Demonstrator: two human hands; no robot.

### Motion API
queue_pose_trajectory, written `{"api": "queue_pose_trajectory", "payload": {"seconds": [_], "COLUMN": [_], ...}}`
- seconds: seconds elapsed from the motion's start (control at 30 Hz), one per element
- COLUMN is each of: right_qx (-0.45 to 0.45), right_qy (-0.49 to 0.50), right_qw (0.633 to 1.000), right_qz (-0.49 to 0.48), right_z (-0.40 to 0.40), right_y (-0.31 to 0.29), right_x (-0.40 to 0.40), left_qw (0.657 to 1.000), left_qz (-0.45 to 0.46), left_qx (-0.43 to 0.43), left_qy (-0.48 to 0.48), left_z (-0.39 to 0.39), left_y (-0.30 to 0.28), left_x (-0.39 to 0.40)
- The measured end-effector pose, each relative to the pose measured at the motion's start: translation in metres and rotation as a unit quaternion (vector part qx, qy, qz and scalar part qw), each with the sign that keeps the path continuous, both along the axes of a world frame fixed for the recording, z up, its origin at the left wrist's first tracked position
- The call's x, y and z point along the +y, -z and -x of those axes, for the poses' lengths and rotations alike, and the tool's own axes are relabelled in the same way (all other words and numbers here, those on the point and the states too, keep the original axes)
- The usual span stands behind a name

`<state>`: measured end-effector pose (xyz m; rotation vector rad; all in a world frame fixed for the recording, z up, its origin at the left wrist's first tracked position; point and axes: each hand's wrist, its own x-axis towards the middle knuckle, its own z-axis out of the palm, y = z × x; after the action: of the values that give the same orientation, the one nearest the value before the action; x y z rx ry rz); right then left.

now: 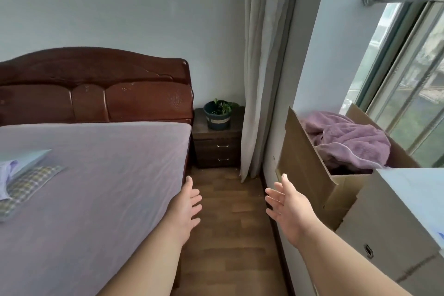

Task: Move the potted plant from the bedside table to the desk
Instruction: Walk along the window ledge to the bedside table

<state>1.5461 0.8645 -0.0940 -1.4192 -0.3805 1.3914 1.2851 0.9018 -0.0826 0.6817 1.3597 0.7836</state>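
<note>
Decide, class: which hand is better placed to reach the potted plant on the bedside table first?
Neither clearly. The potted plant stands far ahead, roughly centred between both open, empty hands. The left hand is beside the bed; the right hand is beside the cardboard box. Using both seems sensible.

Left grip [187, 209] bare; right grip [287, 209] bare; forearms unsleeved (no rings or watch).

Left of frame: bed sheet [101, 175] smooth matt cloth, headboard [96, 89] glossy dark wood. Centre: my floor [228, 235] wood planks, slight sheen; bench [217, 146] dark matt wood. Right: cardboard box [307, 163] matt; towel [348, 142] fluffy purple cloth.
</note>
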Motion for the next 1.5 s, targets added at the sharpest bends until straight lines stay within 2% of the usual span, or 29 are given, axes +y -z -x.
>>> {"api": "queue_pose_trajectory", "payload": {"seconds": [0.23, 0.43, 0.67, 0.83, 1.1, 1.5], "right_qx": [0.000, 0.009, 0.029, 0.037, 0.038, 0.020], "right_qy": [-0.037, -0.042, -0.012, 0.019, 0.019, -0.028], "right_qw": [0.999, 0.999, 0.999, 0.999, 0.999, 0.996], "right_qz": [0.023, 0.026, 0.031, 0.024, 0.030, 0.083], "right_z": [-0.012, -0.014, -0.018, -0.033, -0.061, -0.103], "right_y": [0.003, 0.016, 0.027, 0.022, 0.035, 0.077], "right_x": [0.149, 0.275, 0.416, 0.496, 0.616, 0.828], "left_qw": [0.999, 0.998, 0.999, 0.999, 0.999, 0.993], "left_qz": [0.017, -0.004, 0.024, 0.029, 0.048, 0.050], "left_qx": [0.012, 0.012, -0.005, -0.001, 0.004, 0.043], "left_qy": [-0.032, -0.069, -0.041, -0.021, -0.021, -0.099], "left_z": [-0.001, 0.011, 0.013, -0.004, -0.048, -0.083], "left_y": [0.006, 0.022, 0.038, 0.029, 0.041, 0.086], "left_x": [0.116, 0.241, 0.401, 0.505, 0.629, 0.784]}}
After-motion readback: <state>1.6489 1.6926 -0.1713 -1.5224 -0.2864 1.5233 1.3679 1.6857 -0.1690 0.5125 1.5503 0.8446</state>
